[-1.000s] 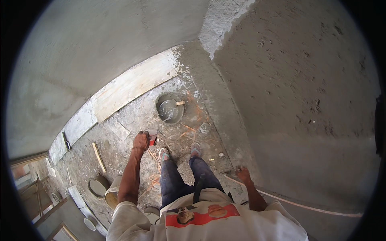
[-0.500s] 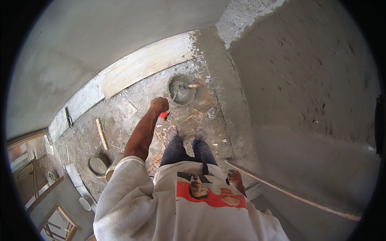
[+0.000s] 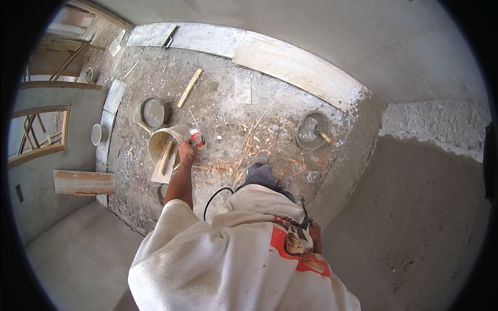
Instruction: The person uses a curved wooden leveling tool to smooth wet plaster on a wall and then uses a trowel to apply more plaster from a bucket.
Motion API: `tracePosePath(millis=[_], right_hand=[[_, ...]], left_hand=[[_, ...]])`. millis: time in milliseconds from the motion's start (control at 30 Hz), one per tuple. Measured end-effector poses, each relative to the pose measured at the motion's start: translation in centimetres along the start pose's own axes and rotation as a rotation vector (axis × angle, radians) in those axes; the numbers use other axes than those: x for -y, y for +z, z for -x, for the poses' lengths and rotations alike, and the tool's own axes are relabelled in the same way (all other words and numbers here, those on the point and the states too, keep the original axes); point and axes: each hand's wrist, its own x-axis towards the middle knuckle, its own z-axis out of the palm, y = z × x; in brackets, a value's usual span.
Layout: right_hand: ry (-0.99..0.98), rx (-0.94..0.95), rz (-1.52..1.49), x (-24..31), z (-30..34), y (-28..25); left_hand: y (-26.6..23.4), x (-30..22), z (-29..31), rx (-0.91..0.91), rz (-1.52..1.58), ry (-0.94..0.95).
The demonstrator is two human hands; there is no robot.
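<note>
My left hand (image 3: 188, 153) is closed around a small red-and-clear thing (image 3: 195, 136) that looks like a plastic bottle. It is held out beside the mouth of a dirty white bucket (image 3: 179, 130). A plasterer's float (image 3: 166, 157), a pale board with a wooden handle, rests against the bucket's near side, next to my left wrist. My right hand (image 3: 315, 231) hangs low by my waist at the right. Shirt and body partly cover its fingers, so its grip does not show. A dark strap or cord (image 3: 304, 208) shows just above it.
A round tub (image 3: 298, 140) of wet mortar holds a wooden-handled tool (image 3: 324, 137). Another tub (image 3: 167, 111) stands left, near a wooden batten (image 3: 190, 88). Splinters (image 3: 248, 145) litter the floor by my feet. Boards (image 3: 290, 67) line the far wall; a plastered wall (image 3: 415, 207) rises right.
My view and body have turned left. The left hand, still gripping the red thing, has gone from near the mortar tub to beside the bucket. The right hand remains by my waist.
</note>
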Motion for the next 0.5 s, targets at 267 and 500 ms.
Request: tracePosePath(millis=[267,500], right_hand=[[-0.071,0.192,0.068,5.3,-2.8,-1.4],[-0.153,0.228,0.608,4.2,-1.6,-2.9]], left_hand=[[-8.0,16.8,3.3,-0.283,0.163,-0.433],[-3.3,12.8,2.2,0.089,0.662,-0.436]])
